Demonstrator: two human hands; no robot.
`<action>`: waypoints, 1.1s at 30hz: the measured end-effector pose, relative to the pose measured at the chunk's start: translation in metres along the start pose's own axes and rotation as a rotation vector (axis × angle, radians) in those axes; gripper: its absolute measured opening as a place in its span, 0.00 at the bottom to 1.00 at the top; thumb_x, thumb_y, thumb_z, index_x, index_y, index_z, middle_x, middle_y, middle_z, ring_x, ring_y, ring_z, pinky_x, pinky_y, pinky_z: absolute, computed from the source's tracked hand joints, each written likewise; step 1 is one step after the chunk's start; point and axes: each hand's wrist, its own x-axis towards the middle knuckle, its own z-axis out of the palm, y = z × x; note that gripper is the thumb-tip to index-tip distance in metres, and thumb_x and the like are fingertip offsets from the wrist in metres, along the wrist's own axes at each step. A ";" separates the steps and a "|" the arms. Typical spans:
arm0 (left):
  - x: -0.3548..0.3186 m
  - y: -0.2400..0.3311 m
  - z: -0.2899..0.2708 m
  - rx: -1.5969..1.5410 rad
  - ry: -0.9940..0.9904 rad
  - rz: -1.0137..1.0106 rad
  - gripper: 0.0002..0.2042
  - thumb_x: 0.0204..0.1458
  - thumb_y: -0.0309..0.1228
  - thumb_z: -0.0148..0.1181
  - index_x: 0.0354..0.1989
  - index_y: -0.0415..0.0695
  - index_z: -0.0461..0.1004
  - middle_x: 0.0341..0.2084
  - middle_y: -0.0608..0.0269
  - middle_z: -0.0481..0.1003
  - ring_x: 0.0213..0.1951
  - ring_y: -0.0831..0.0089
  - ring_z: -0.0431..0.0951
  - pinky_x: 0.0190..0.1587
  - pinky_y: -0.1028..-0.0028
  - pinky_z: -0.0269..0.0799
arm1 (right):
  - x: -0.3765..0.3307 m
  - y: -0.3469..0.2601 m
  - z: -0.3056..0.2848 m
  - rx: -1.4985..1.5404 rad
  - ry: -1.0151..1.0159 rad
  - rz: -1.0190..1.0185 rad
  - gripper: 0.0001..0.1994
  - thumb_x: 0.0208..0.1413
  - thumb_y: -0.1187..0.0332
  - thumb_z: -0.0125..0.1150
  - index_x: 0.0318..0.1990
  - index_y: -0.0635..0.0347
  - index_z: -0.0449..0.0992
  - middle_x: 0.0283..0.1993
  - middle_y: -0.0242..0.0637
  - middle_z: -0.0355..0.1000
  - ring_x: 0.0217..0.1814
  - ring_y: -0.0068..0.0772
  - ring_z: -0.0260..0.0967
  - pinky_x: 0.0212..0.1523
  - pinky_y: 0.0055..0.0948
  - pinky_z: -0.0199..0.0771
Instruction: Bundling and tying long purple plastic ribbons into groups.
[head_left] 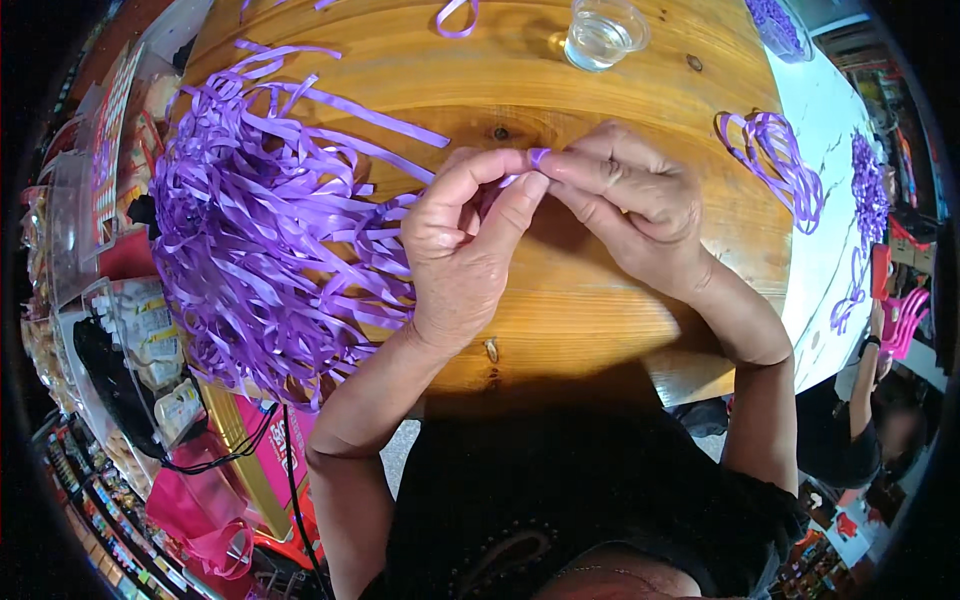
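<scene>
Heap (270,220): purple ribbons, over left edge of worktop (600,330); could slide off if strand gets tugged. Left hand (455,240): half-curled, thumb and forefinger pinched on ribbon (538,157). Ribbon: may slip, pinch being narrow; lies at left hand's fingertips, against right's. Cup (605,42): by far edge, clear liquid; could spill if knocked. Right hand (645,200): fingers bent, tips at ribbon, hold unclear. Coil (775,165): purple, near right edge.

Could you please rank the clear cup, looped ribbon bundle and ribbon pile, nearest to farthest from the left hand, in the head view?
1. Ribbon pile, left of the hand.
2. Clear cup, ahead and right.
3. Looped ribbon bundle, table's right side.
</scene>
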 end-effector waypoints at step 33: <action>-0.002 0.017 -0.002 0.131 -0.056 -0.227 0.04 0.51 0.22 0.59 0.35 0.38 0.76 0.23 0.74 0.72 0.27 0.89 0.67 0.30 0.86 0.63 | 0.007 0.007 -0.012 -0.468 -0.120 -0.497 0.18 0.33 0.71 0.60 0.37 0.66 0.76 0.29 0.36 0.70 0.31 0.32 0.68 0.30 0.28 0.67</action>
